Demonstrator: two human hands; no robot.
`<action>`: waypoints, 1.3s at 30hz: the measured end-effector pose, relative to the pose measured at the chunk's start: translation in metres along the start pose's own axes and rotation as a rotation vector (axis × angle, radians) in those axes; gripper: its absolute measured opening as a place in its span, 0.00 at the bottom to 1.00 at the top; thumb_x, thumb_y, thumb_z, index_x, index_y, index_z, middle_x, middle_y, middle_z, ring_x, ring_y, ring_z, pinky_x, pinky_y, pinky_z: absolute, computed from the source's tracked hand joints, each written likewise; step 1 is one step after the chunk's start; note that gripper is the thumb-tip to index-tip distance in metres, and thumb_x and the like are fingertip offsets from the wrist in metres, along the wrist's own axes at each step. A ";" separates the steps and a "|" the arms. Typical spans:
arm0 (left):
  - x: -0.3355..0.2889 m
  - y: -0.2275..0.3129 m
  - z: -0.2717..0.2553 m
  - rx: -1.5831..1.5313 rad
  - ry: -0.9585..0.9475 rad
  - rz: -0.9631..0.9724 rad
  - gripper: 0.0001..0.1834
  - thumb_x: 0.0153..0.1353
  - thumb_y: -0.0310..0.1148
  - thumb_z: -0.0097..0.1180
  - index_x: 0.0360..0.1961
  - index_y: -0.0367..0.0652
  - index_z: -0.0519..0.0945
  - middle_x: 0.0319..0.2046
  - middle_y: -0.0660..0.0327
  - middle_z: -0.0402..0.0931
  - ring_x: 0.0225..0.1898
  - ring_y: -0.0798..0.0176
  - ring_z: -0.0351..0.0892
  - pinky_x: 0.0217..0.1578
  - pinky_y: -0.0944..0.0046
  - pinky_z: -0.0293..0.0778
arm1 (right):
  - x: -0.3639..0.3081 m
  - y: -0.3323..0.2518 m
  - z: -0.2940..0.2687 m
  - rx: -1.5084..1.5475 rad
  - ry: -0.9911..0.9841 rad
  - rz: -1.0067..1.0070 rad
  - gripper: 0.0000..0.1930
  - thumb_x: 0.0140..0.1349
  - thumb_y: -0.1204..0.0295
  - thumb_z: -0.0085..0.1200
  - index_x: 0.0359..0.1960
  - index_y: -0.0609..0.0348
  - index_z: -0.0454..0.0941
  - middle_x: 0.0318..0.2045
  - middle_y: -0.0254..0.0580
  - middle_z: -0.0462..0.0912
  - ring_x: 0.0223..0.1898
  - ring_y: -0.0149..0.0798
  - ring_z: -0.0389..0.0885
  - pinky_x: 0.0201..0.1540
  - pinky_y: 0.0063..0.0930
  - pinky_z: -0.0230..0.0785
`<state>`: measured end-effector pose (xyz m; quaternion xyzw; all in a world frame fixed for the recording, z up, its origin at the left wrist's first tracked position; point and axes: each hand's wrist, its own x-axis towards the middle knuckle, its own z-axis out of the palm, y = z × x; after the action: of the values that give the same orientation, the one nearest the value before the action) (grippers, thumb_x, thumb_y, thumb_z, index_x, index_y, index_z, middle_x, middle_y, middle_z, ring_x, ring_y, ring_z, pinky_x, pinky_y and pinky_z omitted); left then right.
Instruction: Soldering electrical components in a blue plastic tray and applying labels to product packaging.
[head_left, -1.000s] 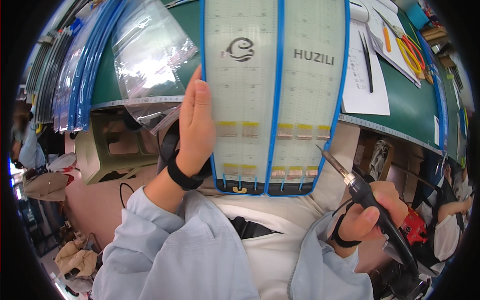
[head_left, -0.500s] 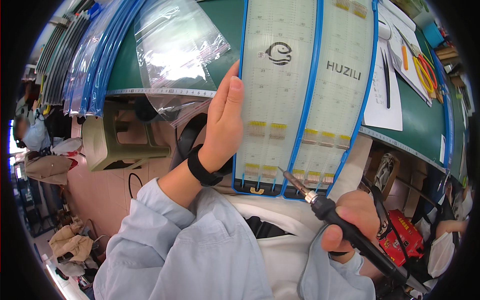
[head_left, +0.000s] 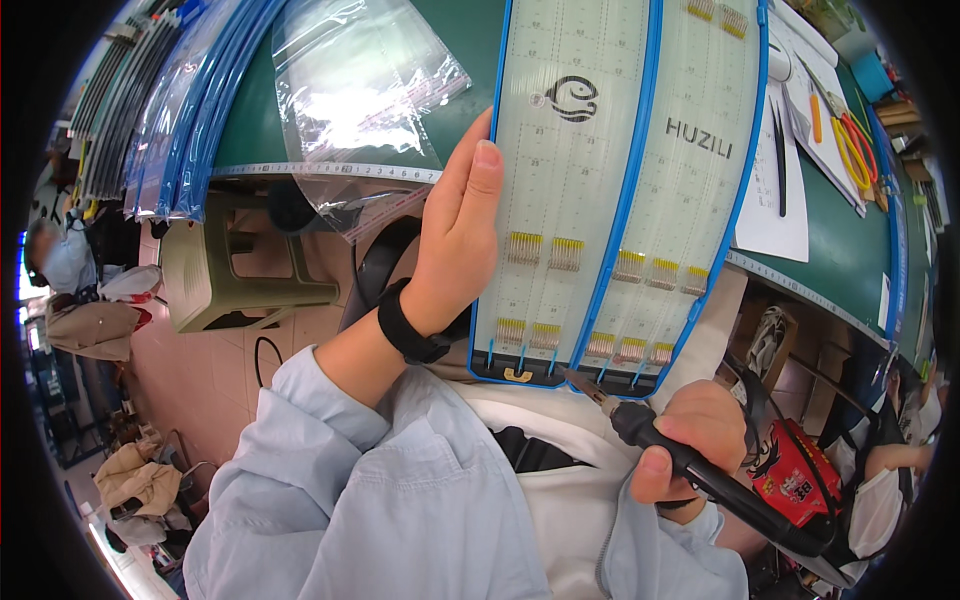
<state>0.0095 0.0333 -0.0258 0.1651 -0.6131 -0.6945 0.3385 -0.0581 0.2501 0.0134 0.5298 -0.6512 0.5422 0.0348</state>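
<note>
A long blue-framed case (head_left: 556, 198) with two clear-lidded halves lies open over my lap and the table edge. Small bundles of fine wires with yellow tops (head_left: 524, 249) show in rows through its lids. My left hand (head_left: 459, 237) holds the case by its left edge, thumb along the frame and some fingers hidden. A black-handled soldering iron (head_left: 700, 472) is gripped in my right hand (head_left: 703, 428). Its thin tip points up and left at the case's lower edge, near the join between the halves; whether it touches cannot be made out.
A green cutting mat (head_left: 250, 125) carries clear plastic bags (head_left: 365, 100) and a stack of blue-edged sleeves (head_left: 190, 120). Right of the case are papers (head_left: 768, 215), black tweezers (head_left: 779, 160) and yellow-orange scissors (head_left: 853, 150). A green stool (head_left: 205, 285) stands at left, a red package (head_left: 795, 470) at lower right.
The case has shifted slightly right in view, my left hand with it. The soldering iron's tip has gone from over the lowest wire bundles down to the case's lower edge.
</note>
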 end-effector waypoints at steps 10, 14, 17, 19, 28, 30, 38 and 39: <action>0.000 0.000 0.001 0.007 0.010 -0.007 0.28 0.70 0.43 0.33 0.63 0.32 0.56 0.54 0.56 0.67 0.53 0.68 0.66 0.54 0.69 0.61 | 0.000 0.002 0.002 0.016 0.049 -0.025 0.12 0.42 0.68 0.59 0.28 0.58 0.72 0.13 0.34 0.71 0.12 0.35 0.68 0.17 0.26 0.62; -0.001 -0.001 0.000 0.006 0.011 -0.007 0.27 0.70 0.41 0.33 0.62 0.32 0.57 0.54 0.56 0.67 0.54 0.67 0.65 0.55 0.69 0.60 | -0.003 0.003 0.002 0.029 0.089 -0.049 0.13 0.42 0.68 0.60 0.28 0.60 0.73 0.13 0.35 0.71 0.12 0.35 0.67 0.16 0.26 0.61; -0.001 -0.003 -0.001 0.075 0.049 -0.001 0.26 0.70 0.39 0.33 0.62 0.31 0.57 0.54 0.56 0.67 0.54 0.67 0.65 0.55 0.69 0.59 | -0.005 0.004 -0.003 0.031 0.067 -0.069 0.14 0.44 0.67 0.60 0.30 0.61 0.72 0.14 0.36 0.71 0.13 0.36 0.68 0.17 0.27 0.62; -0.001 -0.004 -0.001 0.039 0.052 -0.022 0.25 0.70 0.39 0.32 0.62 0.31 0.57 0.55 0.56 0.66 0.55 0.67 0.64 0.56 0.69 0.58 | -0.007 0.008 -0.007 0.056 0.112 -0.092 0.15 0.46 0.67 0.60 0.32 0.61 0.72 0.14 0.38 0.71 0.13 0.37 0.68 0.17 0.28 0.62; -0.001 -0.002 -0.002 -0.021 0.019 -0.072 0.26 0.70 0.38 0.32 0.62 0.28 0.55 0.57 0.54 0.63 0.57 0.66 0.61 0.57 0.69 0.56 | -0.015 0.008 -0.014 0.037 0.420 0.022 0.17 0.51 0.65 0.59 0.33 0.64 0.69 0.16 0.39 0.73 0.16 0.38 0.70 0.19 0.28 0.61; -0.001 -0.005 -0.003 -0.022 0.008 -0.060 0.26 0.70 0.38 0.32 0.62 0.28 0.55 0.57 0.53 0.63 0.57 0.66 0.61 0.58 0.68 0.56 | -0.017 0.004 -0.015 0.068 0.411 0.037 0.16 0.51 0.65 0.59 0.33 0.63 0.70 0.16 0.40 0.73 0.16 0.39 0.70 0.20 0.27 0.61; -0.003 -0.009 -0.005 0.015 0.027 -0.090 0.27 0.70 0.38 0.32 0.62 0.28 0.55 0.57 0.53 0.63 0.56 0.66 0.62 0.57 0.69 0.57 | -0.010 0.004 -0.021 -0.007 0.461 0.050 0.15 0.51 0.65 0.59 0.32 0.63 0.70 0.18 0.42 0.73 0.17 0.40 0.71 0.21 0.28 0.63; -0.004 -0.008 -0.005 0.007 0.024 -0.084 0.27 0.70 0.39 0.33 0.62 0.28 0.54 0.57 0.53 0.63 0.56 0.66 0.62 0.57 0.69 0.57 | -0.009 0.005 -0.022 0.001 0.468 0.040 0.15 0.51 0.65 0.59 0.32 0.63 0.70 0.18 0.42 0.73 0.17 0.40 0.71 0.21 0.28 0.63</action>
<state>0.0129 0.0326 -0.0353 0.2000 -0.6038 -0.7041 0.3156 -0.0696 0.2714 0.0138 0.3766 -0.6357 0.6511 0.1736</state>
